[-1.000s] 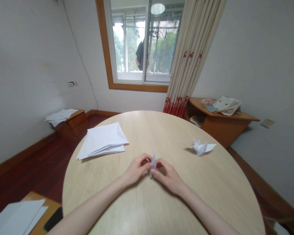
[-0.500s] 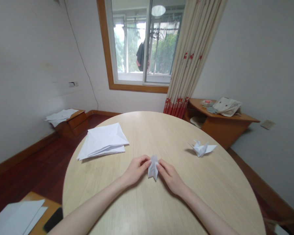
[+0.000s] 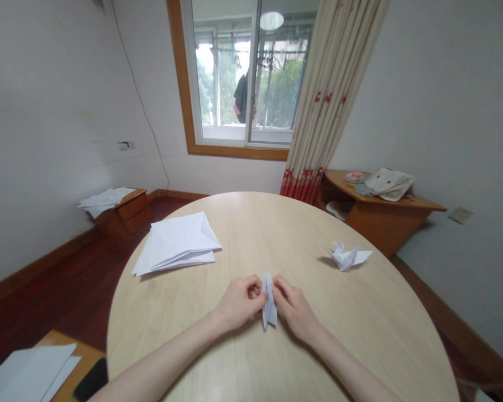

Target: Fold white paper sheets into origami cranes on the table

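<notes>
Between my two hands is a small piece of folded white paper, narrow and pointed at its upper end, with two points at its lower end. My left hand pinches its left side between thumb and curled fingers. From the right, my right hand grips the other side the same way. Both hands are just above the round wooden table. Some folds are hidden behind the fingertips. Off to the right on the table sits a folded paper crane.
A stack of white paper lies at the table's left. Lower left, more sheets and a dark object rest on a wooden surface. A corner cabinet holding a cloth bag stands beyond the right edge.
Both hands have come slightly nearer to me with the folded paper. The paper has turned and now looks narrower, its sides pressed closer together. The crane and paper stack have stayed put.
</notes>
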